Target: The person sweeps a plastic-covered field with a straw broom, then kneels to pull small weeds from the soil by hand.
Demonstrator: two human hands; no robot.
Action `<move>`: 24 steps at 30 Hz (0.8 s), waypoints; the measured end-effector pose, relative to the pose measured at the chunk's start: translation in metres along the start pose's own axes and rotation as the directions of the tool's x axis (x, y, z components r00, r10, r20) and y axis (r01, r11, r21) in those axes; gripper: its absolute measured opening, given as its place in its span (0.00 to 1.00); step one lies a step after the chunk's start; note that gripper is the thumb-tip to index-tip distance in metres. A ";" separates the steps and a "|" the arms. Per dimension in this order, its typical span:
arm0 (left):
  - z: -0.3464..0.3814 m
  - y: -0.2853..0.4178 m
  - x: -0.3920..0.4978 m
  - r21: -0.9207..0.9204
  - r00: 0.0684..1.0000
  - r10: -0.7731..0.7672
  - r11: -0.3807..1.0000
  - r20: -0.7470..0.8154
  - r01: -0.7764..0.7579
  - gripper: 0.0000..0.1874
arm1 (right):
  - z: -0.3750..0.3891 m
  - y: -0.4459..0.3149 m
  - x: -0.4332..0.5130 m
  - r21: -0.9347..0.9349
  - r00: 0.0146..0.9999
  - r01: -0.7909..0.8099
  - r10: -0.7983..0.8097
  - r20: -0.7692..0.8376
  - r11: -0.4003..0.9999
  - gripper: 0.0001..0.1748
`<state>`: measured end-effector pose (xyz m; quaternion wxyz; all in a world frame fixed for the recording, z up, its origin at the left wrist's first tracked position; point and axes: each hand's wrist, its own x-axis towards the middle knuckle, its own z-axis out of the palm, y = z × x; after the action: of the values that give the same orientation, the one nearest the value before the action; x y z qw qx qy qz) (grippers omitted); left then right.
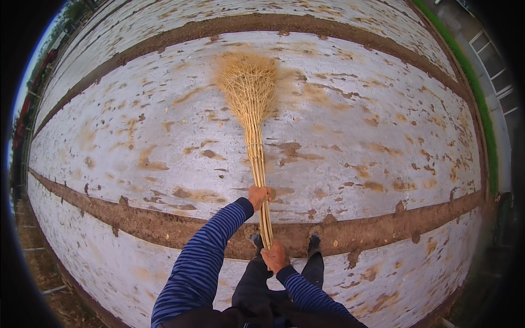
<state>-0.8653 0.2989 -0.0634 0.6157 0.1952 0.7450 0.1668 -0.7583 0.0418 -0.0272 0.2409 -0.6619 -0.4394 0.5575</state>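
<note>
A long twig broom [255,151] of bundled straw-coloured stems stretches away from me, bound with ties partway along. My left hand [258,197] grips its handle about midway. Lower down, close to my legs, my right hand [274,256] is wrapped around the handle's near end. The fanned bristle head [248,84] lies over the pale sheeting [180,110] ahead, its tips slightly blurred. Brown dirt smears and clumps dot that sheeting on both sides of the broom.
My dark boots [314,242] stand at a bare soil strip [361,235] between two sheeted beds. Another soil strip [180,35] runs beyond the broom head. Green grass [471,78] and a building with framed windows [490,61] border the right side.
</note>
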 end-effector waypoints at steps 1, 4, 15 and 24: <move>0.007 -0.013 -0.009 -0.034 0.999 -0.014 0.999 0.033 0.015 0.06 | -0.004 0.010 -0.011 -0.085 0.998 -0.058 0.059 0.000 0.995 0.23; 0.029 -0.077 -0.019 -0.166 0.998 0.005 0.986 -0.060 -0.015 0.07 | -0.003 0.053 -0.034 -0.156 0.988 -0.151 0.151 -0.014 0.976 0.26; 0.039 0.183 0.100 -0.068 0.925 0.380 0.924 0.021 -0.377 0.04 | -0.069 -0.070 0.205 0.081 0.984 0.176 -0.173 -0.036 0.981 0.20; 0.090 -0.010 0.072 -0.046 0.981 0.185 0.981 -0.051 -0.188 0.05 | -0.062 0.039 0.068 -0.028 0.995 -0.102 0.102 0.015 0.994 0.27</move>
<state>-0.7896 0.3265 -0.1462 0.5845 0.2445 0.7331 0.2472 -0.6875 0.0909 -0.0783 0.1996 -0.6822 -0.4146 0.5683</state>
